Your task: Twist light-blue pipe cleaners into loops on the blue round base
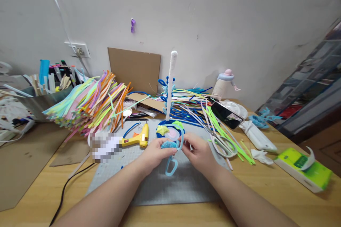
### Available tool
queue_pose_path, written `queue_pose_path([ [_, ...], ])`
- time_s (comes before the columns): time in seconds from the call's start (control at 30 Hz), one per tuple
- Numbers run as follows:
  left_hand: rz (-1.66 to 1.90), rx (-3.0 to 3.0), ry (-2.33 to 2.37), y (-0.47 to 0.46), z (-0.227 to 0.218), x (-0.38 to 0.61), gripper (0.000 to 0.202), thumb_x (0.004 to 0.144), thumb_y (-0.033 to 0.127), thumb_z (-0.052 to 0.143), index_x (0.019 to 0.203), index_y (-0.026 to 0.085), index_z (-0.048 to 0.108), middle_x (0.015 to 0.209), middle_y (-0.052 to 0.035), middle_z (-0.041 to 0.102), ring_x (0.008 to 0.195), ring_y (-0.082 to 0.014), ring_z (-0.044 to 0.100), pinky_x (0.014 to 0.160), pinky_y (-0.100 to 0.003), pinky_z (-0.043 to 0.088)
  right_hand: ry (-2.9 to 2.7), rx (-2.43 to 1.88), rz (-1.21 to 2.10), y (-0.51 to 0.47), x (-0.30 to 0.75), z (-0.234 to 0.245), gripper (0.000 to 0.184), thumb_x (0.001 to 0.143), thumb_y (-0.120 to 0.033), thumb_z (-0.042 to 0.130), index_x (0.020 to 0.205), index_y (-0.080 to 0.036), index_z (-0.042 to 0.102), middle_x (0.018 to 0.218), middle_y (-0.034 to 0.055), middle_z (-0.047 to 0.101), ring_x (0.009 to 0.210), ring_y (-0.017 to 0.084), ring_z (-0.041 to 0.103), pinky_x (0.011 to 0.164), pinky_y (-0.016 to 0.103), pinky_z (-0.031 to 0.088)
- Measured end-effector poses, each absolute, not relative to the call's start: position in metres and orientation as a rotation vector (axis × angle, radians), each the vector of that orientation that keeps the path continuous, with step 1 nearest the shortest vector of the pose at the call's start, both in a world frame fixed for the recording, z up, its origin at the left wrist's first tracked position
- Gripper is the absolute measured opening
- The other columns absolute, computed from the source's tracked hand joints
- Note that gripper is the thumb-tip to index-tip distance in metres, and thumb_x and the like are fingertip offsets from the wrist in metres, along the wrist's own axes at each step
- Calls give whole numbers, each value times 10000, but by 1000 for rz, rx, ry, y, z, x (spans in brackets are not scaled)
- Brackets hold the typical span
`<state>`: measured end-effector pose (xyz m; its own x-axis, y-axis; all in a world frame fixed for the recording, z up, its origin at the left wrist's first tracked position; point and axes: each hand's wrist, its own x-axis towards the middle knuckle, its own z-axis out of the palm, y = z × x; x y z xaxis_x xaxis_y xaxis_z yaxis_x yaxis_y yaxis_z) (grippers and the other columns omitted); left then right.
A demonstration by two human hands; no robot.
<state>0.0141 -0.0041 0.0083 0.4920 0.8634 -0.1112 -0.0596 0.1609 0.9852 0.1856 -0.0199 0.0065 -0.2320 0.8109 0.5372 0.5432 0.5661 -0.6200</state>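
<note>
Between thumb and fingers, my left hand (159, 151) grips a light blue pipe-cleaner shape (170, 144) with coiled rows and a loop hanging below. My right hand (197, 150) pinches a curved light blue strand (182, 138) of the same piece. Just beyond my fingers sits a round dark blue base (159, 127) bearing a yellow star (163, 129), a green star (178, 125) and a pale pink disc (172, 134). Behind it a white fuzzy post (171, 85) stands upright, with blue looped shapes (163, 82) about it. My fingers partly cover the held piece.
A yellow glue gun (137, 139) lies left of my hands on the grey cutting mat (170, 193). Scissors (222, 144), a phone (227, 115) and a green tissue pack (303, 168) lie to the right. A large pipe-cleaner bundle (93, 104) is at left; a bottle (223, 83) stands behind.
</note>
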Motion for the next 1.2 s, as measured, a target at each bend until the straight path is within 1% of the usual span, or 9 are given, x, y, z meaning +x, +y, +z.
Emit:
queue_pose_path([
  [0.13,785,1226,840,-4,9,14,256,609,324,705,743,120,626,623,4,549,588,-108,461,605,-233,348,-1801,-1118,569,-17,185,3,95,787,-239,519,790,-192,602,631,-3,524,551,119,460,514,229,359],
  [0.27,795,1245,850,-2,10,12,234,617,314,701,729,121,631,613,16,537,582,-97,445,589,-218,327,-1509,-1092,1106,-12,180,0,126,725,-294,589,739,-171,570,575,-27,500,473,86,408,448,207,324],
  [0.4,794,1235,840,-2,9,13,240,602,319,711,713,119,637,603,18,551,573,-93,447,587,-217,322,-1250,-1039,1519,-11,178,2,187,669,-302,645,741,-158,551,492,-57,456,392,47,328,385,178,208],
  [0.53,806,1230,813,-2,8,13,239,613,317,707,736,121,648,627,6,589,582,-98,469,596,-222,334,-1119,-947,1810,-11,179,3,172,678,-272,636,765,-165,534,506,-64,438,375,33,282,379,174,119],
  [0.6,831,1222,847,-2,8,13,218,622,308,701,730,126,648,610,11,581,564,-92,460,576,-218,327,-1148,-930,1722,-12,179,3,162,702,-269,612,808,-175,533,576,-49,469,395,39,306,380,176,144],
  [0.73,897,1189,918,-1,8,13,201,630,303,697,726,132,649,582,22,568,538,-84,450,548,-209,319,-1418,-931,1164,-18,177,3,143,749,-248,596,867,-198,532,748,-11,503,561,85,425,481,205,311],
  [0.87,952,1190,882,-2,8,15,200,612,300,713,708,133,661,595,21,583,567,-94,482,587,-213,351,-1714,-954,840,-24,176,4,53,791,-227,565,765,-182,563,709,-6,463,628,116,428,549,235,336],
  [0.97,987,1183,876,-4,12,16,197,609,296,717,707,133,667,606,20,588,579,-98,491,599,-213,362,-1723,-958,799,-25,174,2,96,808,-230,547,731,-174,563,693,-4,462,634,120,428,570,241,342],
  [1.2,1041,1140,897,-5,13,19,204,609,280,720,745,138,666,620,18,591,578,-88,486,586,-199,367,-1483,-930,1068,-22,168,-2,161,780,-283,584,681,-165,538,637,-26,435,583,101,408,538,224,334],
])
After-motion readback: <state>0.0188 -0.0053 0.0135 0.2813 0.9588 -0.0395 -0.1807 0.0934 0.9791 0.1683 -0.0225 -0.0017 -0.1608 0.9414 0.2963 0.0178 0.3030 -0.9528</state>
